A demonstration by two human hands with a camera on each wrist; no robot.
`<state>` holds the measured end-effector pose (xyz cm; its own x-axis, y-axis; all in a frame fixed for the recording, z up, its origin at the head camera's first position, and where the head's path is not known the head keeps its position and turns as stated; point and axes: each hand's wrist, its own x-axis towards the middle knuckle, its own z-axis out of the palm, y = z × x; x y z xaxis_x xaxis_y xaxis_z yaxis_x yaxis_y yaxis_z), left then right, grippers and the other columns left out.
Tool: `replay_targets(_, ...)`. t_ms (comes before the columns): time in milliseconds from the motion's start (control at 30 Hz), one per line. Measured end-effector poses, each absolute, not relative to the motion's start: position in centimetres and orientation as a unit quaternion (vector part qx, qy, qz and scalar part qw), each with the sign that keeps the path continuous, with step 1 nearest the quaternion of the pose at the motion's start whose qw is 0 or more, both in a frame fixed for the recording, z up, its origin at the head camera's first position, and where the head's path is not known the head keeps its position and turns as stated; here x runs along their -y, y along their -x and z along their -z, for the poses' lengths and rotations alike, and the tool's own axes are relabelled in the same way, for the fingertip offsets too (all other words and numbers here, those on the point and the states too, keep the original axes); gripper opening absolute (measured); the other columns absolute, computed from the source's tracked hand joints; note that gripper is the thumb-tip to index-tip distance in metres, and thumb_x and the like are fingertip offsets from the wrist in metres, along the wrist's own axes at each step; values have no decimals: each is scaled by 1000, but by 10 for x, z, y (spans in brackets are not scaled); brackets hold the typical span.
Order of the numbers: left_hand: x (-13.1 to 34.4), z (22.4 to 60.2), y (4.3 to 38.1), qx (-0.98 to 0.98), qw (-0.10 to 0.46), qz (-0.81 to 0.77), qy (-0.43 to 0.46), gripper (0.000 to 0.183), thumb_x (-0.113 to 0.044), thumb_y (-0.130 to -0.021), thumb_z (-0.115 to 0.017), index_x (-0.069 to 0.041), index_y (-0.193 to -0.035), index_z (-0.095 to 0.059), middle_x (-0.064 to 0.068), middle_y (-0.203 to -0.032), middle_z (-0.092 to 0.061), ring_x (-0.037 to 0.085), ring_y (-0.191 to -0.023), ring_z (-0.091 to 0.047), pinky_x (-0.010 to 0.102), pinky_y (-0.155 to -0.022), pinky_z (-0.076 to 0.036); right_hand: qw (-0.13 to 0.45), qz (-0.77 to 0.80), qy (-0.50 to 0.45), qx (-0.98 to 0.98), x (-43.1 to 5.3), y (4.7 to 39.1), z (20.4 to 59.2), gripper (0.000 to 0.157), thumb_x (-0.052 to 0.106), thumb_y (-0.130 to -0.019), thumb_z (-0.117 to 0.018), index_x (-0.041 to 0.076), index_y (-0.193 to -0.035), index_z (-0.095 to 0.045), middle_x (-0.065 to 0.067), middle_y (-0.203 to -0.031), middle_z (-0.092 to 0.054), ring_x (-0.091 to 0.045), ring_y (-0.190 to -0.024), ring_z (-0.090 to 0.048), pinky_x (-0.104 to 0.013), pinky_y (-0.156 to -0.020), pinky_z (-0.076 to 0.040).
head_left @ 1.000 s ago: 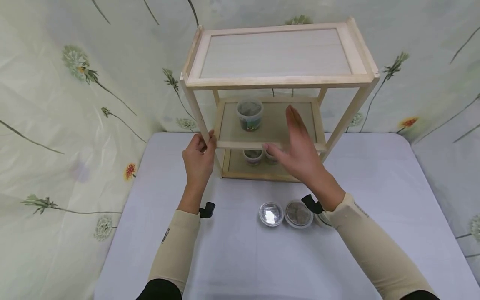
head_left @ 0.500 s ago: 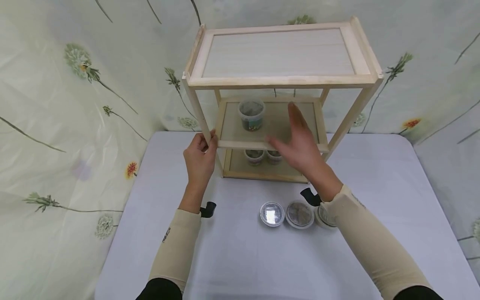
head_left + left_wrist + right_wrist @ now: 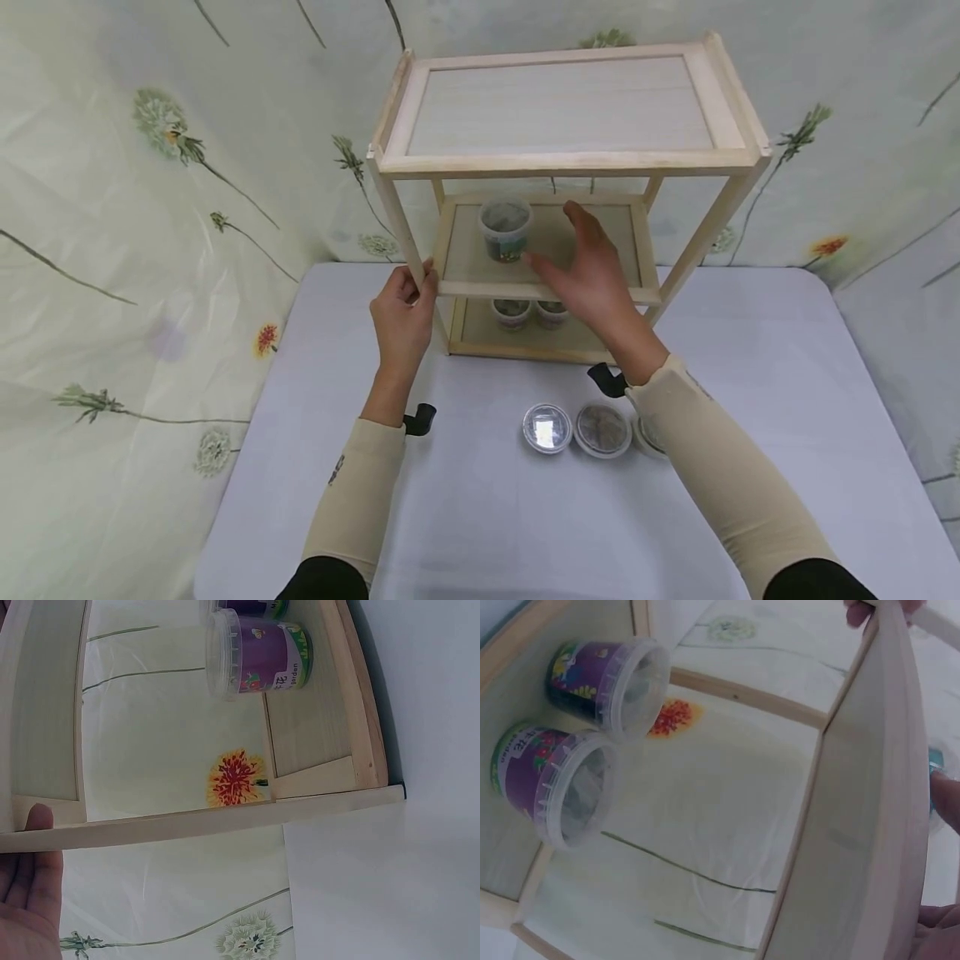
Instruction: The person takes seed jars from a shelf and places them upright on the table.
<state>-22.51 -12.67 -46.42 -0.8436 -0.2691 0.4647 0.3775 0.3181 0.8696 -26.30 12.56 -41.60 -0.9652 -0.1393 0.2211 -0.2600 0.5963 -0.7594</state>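
Observation:
A small wooden three-tier shelf (image 3: 558, 163) stands on the table. My left hand (image 3: 400, 325) grips its front left post (image 3: 176, 828) at middle-tier height, thumb and fingers around the wood. On the middle tier sits an uncovered plastic tub (image 3: 503, 242) with a blue-green label. My right hand (image 3: 592, 271) reaches over that tier's front edge, thumb and fingers apart, just right of the tub. In the right wrist view its thumb (image 3: 949, 799) overlaps the tub, and the tier hides much of the hand. Two purple-labelled tubs (image 3: 525, 769) stand side by side on the bottom tier.
Several round containers with clear tops (image 3: 602, 431) stand in a row on the white-covered table (image 3: 465, 500) before the shelf; my right sleeve partly covers the rightmost one. The top tier (image 3: 562, 104) overhangs the right hand. A flower-printed backdrop (image 3: 187, 275) surrounds the table.
My right hand has shifted left toward the middle-tier tub, its fingers now bent more. My left hand keeps its grip on the post. The whole head view has drifted slightly.

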Motion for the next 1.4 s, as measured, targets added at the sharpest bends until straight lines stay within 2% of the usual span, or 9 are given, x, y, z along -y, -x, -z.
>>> replay_targets(133, 130, 473, 230, 763, 278, 583, 35, 13, -3, -102, -67, 7, -109, -70, 17, -116, -76, 29, -102, -76, 22, -80, -56, 63, -441, -105, 889, -122, 267, 415, 87, 43, -97, -73, 3, -161, -31, -18, -163, -37, -34, -151, -34, -51, -122, -28)
replay_targets(433, 135, 481, 235, 760, 275, 588, 35, 13, -13, -102, -69, -2, -108, -73, 4, -115, -78, 15, -100, -76, 25, -81, -59, 55, -451, -105, 885, -118, 277, 415, 81, 45, -97, -74, 2, -157, -39, -15, -157, -48, -31, -146, -42, -49, -118, -35)
replay_targets(667, 135, 481, 235, 759, 275, 589, 36, 16, -14, -103, -69, -1, -110, -73, 6, -114, -78, 16, -101, -76, 25, -81, -59, 45, -455, -107, 883, -113, 282, 415, 77, 44, -95, -76, 4, -154, -45, -15, -153, -52, -29, -144, -46, -49, -116, -37)
replay_targets(900, 133, 477, 235, 763, 279, 582, 25, 12, -3, -101, -68, 7, -109, -71, 17, -115, -76, 29, -101, -76, 26, -81, -58, 26, -456, -116, 882, -109, 285, 415, 79, 47, -94, -78, 9, -155, -45, -12, -154, -53, -28, -143, -47, -47, -116, -39)
replay_targets(1133, 134, 482, 235, 760, 280, 586, 34, 12, -12, -102, -70, -3, -108, -73, 5, -114, -78, 19, -98, -77, 27, -80, -59, 26, -459, -126, 879, -103, 287, 417, 88, 55, -89, -81, 11, -156, -44, -9, -152, -55, -25, -142, -47, -46, -116, -37)
replay_targets(1300, 135, 482, 234, 757, 280, 590, 36, 13, -14, -103, -69, -3, -108, -74, 4, -114, -78, 16, -98, -76, 27, -81, -59, 22, -457, -121, 881, -98, 287, 415, 97, 63, -87, -78, 11, -160, -39, -11, -155, -51, -27, -144, -46, -48, -116, -38)
replay_targets(1400, 134, 482, 234, 757, 277, 591, 34, 14, -14, -103, -69, -3, -108, -74, 4, -114, -78, 16, -99, -76, 27, -82, -59, 20, -459, -118, 880, -95, 288, 413, 97, 63, -88, -77, 12, -160, -39, -12, -154, -52, -28, -142, -47, -49, -115, -39)
